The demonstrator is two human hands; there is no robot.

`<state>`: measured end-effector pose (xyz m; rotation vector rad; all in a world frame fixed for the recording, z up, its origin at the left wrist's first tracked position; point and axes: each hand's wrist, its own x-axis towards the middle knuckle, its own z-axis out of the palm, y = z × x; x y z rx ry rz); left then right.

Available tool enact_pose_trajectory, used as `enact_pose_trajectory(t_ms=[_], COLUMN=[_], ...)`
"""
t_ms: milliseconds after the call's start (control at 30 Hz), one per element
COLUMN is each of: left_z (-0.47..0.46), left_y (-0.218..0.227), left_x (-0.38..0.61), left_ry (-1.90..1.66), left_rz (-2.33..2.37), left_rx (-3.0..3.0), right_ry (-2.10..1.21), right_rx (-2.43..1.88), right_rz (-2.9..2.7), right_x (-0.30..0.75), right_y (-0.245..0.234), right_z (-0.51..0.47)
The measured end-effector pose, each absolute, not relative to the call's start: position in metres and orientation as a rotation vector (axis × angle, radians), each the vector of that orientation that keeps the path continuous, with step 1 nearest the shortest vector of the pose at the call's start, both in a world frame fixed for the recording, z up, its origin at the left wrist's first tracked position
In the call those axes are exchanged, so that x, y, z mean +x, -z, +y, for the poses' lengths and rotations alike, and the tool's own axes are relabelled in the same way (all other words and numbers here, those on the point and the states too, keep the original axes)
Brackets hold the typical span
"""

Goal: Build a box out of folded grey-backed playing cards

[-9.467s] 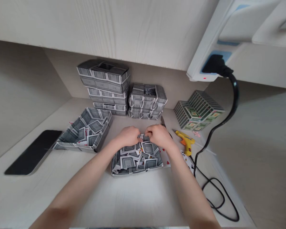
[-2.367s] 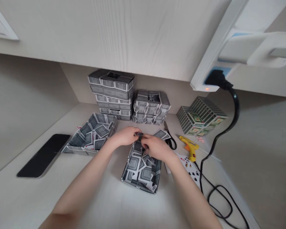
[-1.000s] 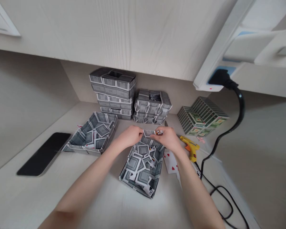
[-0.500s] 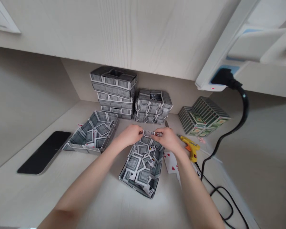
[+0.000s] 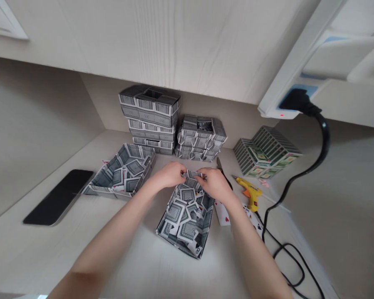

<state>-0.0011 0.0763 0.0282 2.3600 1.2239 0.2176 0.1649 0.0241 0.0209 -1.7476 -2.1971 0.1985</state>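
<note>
An open box made of playing cards lies in front of me, its inside lined with overlapping cards, mostly back side up. At its far end, a folded-looking playing card sits against the wall. My left hand pinches that card's left end, fingertips closed. On the card's right end my right hand is closed, thumb toward the box's inside. Whether the card is fixed to the wall, I cannot tell. Under and beside my right forearm lie loose playing cards.
A second open card box and a black phone lie left. Stacked card boxes stand behind. On the right are a yellow glue gun, green card packs and a black cable from a power strip.
My right hand has shifted slightly left and down, its thumb now over the inside of the box's far end. The left hand keeps nearly the same place. The box has barely moved.
</note>
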Motion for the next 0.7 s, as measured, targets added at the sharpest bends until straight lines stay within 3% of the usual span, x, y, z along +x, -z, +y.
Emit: enact_pose_trajectory(t_ms=[467,700], left_z=[0.075,0.076], left_y=[-0.022,-0.012], left_x=[0.003,0.007], left_ry=[-0.218,-0.198], left_rz=[1.189,1.212], left_rx=[2.356,2.41], right_ry=[-0.185,-0.452], right_rx=[-1.755,-1.595], right_rz=[-2.221,-2.297], right_x=[0.156,0.168], right_y=[-0.01,-0.021], right_z=[0.029,0.024])
